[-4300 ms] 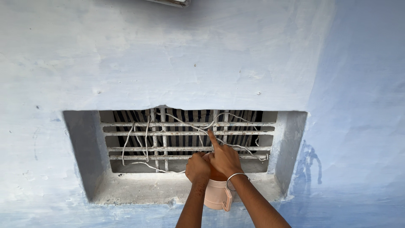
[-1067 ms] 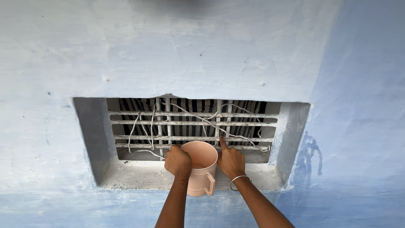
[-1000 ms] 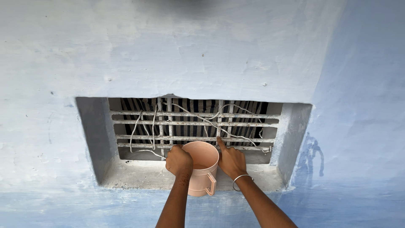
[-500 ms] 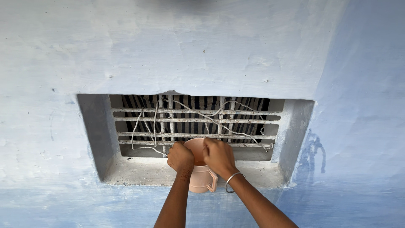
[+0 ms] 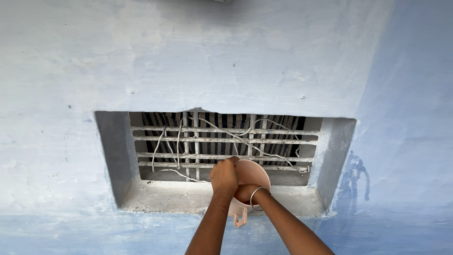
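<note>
Left hand [image 5: 224, 175] fisted on the rim of the pink plastic mug [image 5: 249, 182] at the barred vent [image 5: 222, 147]; right hand [image 5: 246, 192] inside it, fingers hidden. Advise steady rim grip.

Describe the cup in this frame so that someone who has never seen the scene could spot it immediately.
Find the recessed opening with a barred grille in the pale blue wall. At the middle of its ledge, the left hand grips a pink plastic mug by the rim, and the right hand is inside it. It is the only pink, round thing there, with a handle hanging below.
</note>
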